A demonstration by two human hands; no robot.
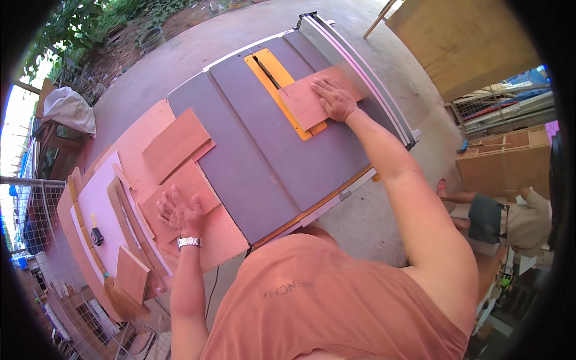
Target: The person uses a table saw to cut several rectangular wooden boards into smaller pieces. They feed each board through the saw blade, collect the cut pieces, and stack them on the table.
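A reddish wooden board [301, 107] lies across the yellow insert plate [257, 61] of a table saw [246, 162], beside the dark blade slot [268, 71]. My right hand [336, 101] rests on this board, its fingers stretched out. The board's right end is close to the long metal fence [373, 87]. Over on the wooden side table [225, 240], my left hand [182, 214] is spread on another board [191, 182], holding nothing. Just beyond it, more board pieces [178, 144] lie overlapped, near the saw's left edge.
On the side table are a tape measure [96, 237], a small board [132, 274], wood strips and a straw brush [122, 300]. A person [510, 225] is at the right, near a wooden cabinet [507, 159]. Wire mesh [36, 210] stands left; a large panel [462, 45] is far right.
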